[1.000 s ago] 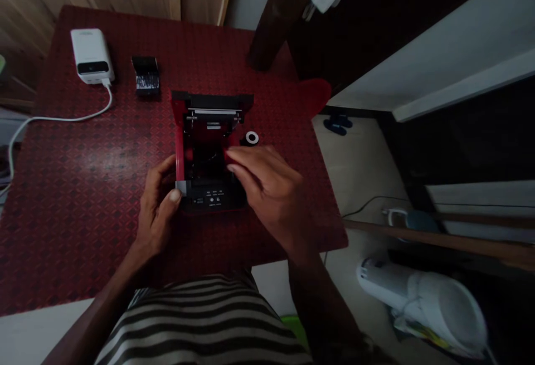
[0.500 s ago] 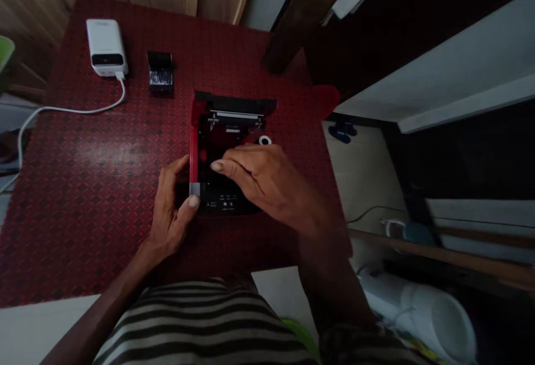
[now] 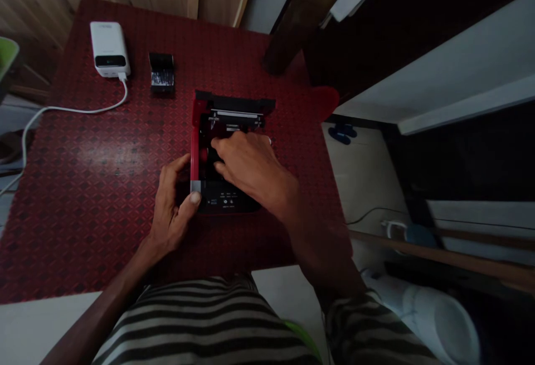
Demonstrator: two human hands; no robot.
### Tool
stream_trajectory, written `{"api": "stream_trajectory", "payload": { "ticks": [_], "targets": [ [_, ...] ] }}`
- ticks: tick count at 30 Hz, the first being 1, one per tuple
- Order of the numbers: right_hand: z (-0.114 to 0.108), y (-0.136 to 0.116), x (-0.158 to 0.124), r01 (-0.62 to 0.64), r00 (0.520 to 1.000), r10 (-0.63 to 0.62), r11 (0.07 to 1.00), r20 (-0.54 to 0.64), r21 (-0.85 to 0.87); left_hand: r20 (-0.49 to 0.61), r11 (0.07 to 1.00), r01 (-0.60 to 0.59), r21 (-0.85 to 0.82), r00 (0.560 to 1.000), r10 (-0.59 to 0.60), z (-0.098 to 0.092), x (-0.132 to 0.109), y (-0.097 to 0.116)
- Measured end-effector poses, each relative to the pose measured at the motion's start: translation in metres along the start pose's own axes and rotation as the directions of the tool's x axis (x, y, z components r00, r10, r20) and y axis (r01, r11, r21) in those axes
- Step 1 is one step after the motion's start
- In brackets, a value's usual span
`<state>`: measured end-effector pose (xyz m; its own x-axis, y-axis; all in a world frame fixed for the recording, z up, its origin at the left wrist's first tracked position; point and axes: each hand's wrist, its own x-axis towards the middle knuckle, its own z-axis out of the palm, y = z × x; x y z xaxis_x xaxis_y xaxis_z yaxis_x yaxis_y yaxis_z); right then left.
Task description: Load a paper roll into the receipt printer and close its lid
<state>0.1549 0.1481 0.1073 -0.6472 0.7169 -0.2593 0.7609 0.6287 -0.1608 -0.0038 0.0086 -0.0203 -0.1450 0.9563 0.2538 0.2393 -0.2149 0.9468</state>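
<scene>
A small red and black printer [image 3: 223,200] stands open on the red patterned table [image 3: 92,153], its lid [image 3: 234,101] tipped back. My left hand [image 3: 173,203] grips the printer's left front corner, thumb on a grey tab. My right hand [image 3: 251,167] reaches into the open paper bay with the fingers curled; what they touch inside is hidden. A small white ring-shaped part lies just right of the printer, almost wholly covered by my right hand.
A white power bank [image 3: 109,49] with a white cable [image 3: 62,111] lies at the table's far left. A small black device [image 3: 161,72] sits beside it. A dark post [image 3: 295,19] stands at the far right corner. The table's right edge drops to the floor.
My right hand has moved from over the printer's front panel forward into the open bay. The left hand has kept its hold on the corner. The view has shifted slightly.
</scene>
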Motion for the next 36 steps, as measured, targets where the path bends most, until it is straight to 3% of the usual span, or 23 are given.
{"api": "stream_trajectory", "payload": {
  "ticks": [3, 5, 8, 10, 12, 14, 17, 20, 24, 30, 33, 36],
  "targets": [
    [-0.001, -0.001, -0.013, -0.091, 0.995, 0.089, 0.995, -0.053, -0.038, -0.016, 1.000, -0.003, 0.003, 1.000, 0.003, 0.000, 0.000, 0.000],
    [-0.001, 0.004, -0.029, -0.074, 0.980, 0.080, 0.996, -0.182, 0.042, -0.007, 1.000, 0.001, 0.014, 1.000, -0.001, -0.001, 0.000, 0.000],
    [0.006, 0.029, -0.063, 0.081, 0.880, 0.073, 0.951, -0.469, 0.299, 0.003, 0.999, 0.014, 0.030, 1.000, -0.014, -0.002, -0.001, 0.000],
    [0.019, 0.053, -0.085, 0.170, 0.795, 0.165, 0.863, -0.584, 0.476, -0.008, 0.999, 0.007, 0.037, 1.000, -0.007, -0.002, -0.001, 0.000],
    [0.043, 0.074, -0.101, 0.142, 0.764, 0.314, 0.770, -0.563, 0.623, -0.026, 0.999, -0.020, 0.045, 0.999, 0.021, 0.000, 0.000, -0.001],
    [0.073, 0.085, -0.109, 0.086, 0.765, 0.438, 0.657, -0.472, 0.749, -0.053, 0.998, -0.042, 0.053, 0.998, 0.045, 0.002, 0.001, -0.002],
    [0.117, 0.085, -0.108, 0.062, 0.777, 0.519, 0.499, -0.356, 0.864, -0.083, 0.996, -0.044, 0.080, 0.995, 0.051, 0.003, 0.002, -0.004],
    [0.139, 0.077, -0.101, 0.036, 0.813, 0.484, 0.515, -0.325, 0.857, -0.090, 0.994, -0.049, 0.099, 0.994, 0.058, 0.003, 0.005, -0.003],
    [0.138, 0.075, -0.100, 0.019, 0.849, 0.412, 0.602, -0.330, 0.799, -0.096, 0.994, -0.063, 0.093, 0.993, 0.072, 0.003, 0.009, 0.002],
    [0.123, 0.095, -0.128, -0.036, 0.896, 0.391, 0.537, -0.210, 0.843, -0.096, 0.993, -0.046, 0.110, 0.994, 0.057, 0.005, 0.011, 0.004],
    [0.111, 0.112, -0.127, -0.065, 0.860, 0.443, 0.588, -0.253, 0.806, -0.103, 0.992, -0.039, 0.119, 0.993, 0.051, 0.005, 0.010, 0.003],
    [0.106, 0.123, -0.095, -0.064, 0.789, 0.498, 0.648, -0.359, 0.759, -0.098, 0.991, -0.063, 0.120, 0.992, 0.075, 0.005, 0.010, 0.002]
  ]
}}
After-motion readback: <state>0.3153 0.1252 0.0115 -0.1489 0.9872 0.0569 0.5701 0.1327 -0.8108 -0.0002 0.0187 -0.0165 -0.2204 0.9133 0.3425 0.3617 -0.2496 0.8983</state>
